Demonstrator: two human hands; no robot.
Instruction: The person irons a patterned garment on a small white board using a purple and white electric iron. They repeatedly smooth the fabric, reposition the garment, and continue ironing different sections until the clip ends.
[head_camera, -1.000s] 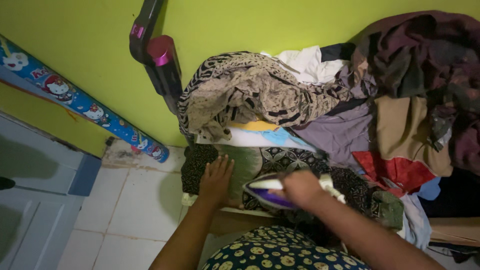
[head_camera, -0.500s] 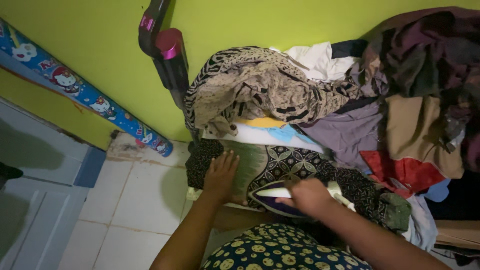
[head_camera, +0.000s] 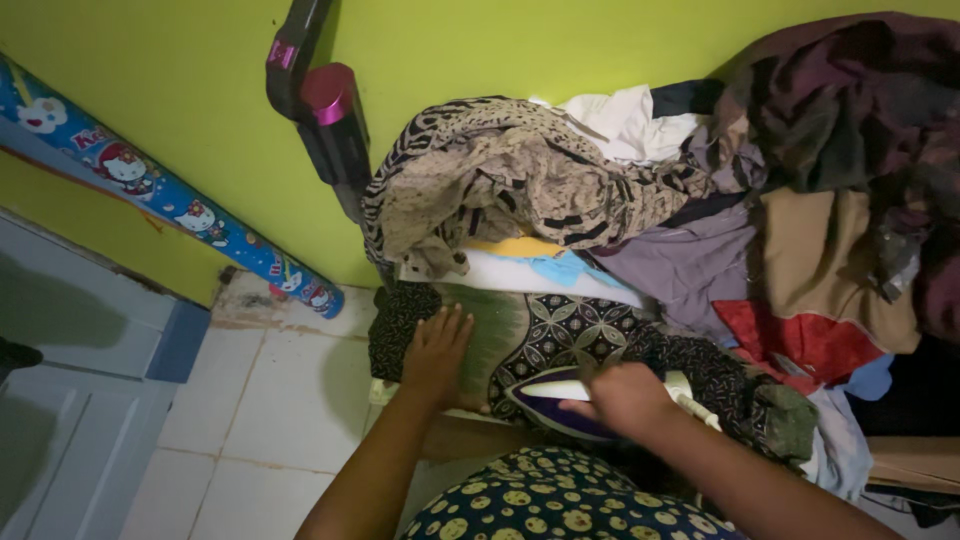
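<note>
A dark batik cloth with a green band and pale geometric motifs lies spread in front of me. My left hand rests flat on its left part, fingers apart, pressing it down. My right hand grips the handle of a purple and white clothes iron, which sits on the cloth with its tip pointing left toward my left hand. The iron's rear is hidden under my hand.
A big heap of mixed clothes fills the back and right against a lime-green wall. A black and pink stick vacuum leans on the wall. A blue cartoon-printed roll slants at left above white floor tiles.
The iron and my right hand have slid right and a little toward me across the cloth. My left hand has stayed pressed on the cloth.
</note>
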